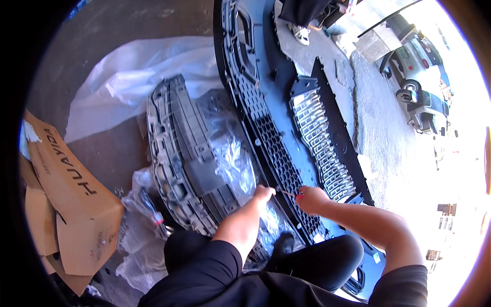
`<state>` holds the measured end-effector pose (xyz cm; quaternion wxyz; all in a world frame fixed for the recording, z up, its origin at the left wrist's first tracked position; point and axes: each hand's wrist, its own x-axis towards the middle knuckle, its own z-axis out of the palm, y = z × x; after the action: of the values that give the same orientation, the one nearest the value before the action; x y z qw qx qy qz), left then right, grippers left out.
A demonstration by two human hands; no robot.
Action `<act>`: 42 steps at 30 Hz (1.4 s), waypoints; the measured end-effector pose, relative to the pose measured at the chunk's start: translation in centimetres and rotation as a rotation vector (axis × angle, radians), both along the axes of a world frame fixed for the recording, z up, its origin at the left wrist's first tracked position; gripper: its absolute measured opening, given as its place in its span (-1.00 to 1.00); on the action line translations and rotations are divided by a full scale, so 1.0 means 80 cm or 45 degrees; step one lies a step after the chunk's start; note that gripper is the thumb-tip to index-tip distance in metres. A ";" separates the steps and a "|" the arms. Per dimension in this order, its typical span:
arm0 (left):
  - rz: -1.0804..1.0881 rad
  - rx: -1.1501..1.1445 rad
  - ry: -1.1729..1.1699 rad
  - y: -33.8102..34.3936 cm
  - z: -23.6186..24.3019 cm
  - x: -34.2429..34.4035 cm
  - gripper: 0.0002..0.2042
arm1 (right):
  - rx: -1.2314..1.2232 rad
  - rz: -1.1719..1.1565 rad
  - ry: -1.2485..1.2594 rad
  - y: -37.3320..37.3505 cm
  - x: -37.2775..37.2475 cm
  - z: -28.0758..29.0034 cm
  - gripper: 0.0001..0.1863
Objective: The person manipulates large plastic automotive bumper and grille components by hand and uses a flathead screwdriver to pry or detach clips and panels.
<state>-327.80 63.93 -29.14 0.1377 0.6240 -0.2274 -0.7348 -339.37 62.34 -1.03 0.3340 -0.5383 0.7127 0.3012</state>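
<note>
In the head view, the person's right hand [311,200] is closed around a slim tool with a red handle and thin shaft [286,193], held over the black honeycomb mesh [276,147] of a long, blue-grey and black plastic car bumper [284,108]. The left hand [264,194] is at the shaft's far end, by the bumper's edge; its exact grip cannot be told. The hands are apart. A silver-slatted black grille [321,146] lies right of the mesh; left of the bumper sits a grey, ribbed plastic panel [180,148].
</note>
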 end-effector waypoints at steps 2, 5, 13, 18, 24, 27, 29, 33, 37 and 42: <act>0.044 -0.102 -0.070 0.002 -0.006 -0.004 -0.55 | -0.146 0.958 0.111 0.012 0.011 0.018 -0.67; 0.088 -0.072 -0.091 0.005 -0.020 -0.011 -0.57 | -0.148 1.154 0.079 0.018 0.019 0.033 -0.69; 0.174 0.049 0.077 0.004 -0.034 -0.013 -0.73 | 0.018 -0.384 0.013 -0.009 -0.013 -0.020 -0.69; 0.244 0.051 0.174 0.005 -0.029 -0.011 -0.79 | -0.035 0.843 -0.030 0.001 -0.010 -0.022 -0.83; 0.261 0.019 0.179 0.007 -0.036 -0.012 -0.84 | -0.005 0.917 0.057 0.006 0.008 0.043 -0.73; 0.251 -0.005 0.119 0.009 -0.039 -0.014 -0.82 | 0.090 0.700 0.052 -0.002 0.015 0.050 -0.71; 0.266 0.012 0.123 0.010 -0.042 -0.015 -0.82 | 0.027 0.585 0.033 -0.005 0.015 0.044 -0.73; 0.218 0.029 0.171 0.012 -0.048 -0.013 -0.83 | -0.081 0.186 0.009 -0.004 0.010 0.025 -0.76; 0.180 0.085 0.134 0.009 -0.043 -0.013 -0.60 | -0.143 -0.162 0.044 -0.012 0.008 0.015 -0.76; 0.235 0.015 0.173 0.009 -0.028 -0.009 -0.82 | -0.097 0.979 0.083 -0.004 0.004 0.017 -0.77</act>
<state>-328.53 64.64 -31.40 0.2163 0.5918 -0.1550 -0.7609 -339.07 62.05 0.30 0.1535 -0.7684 0.4797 0.3948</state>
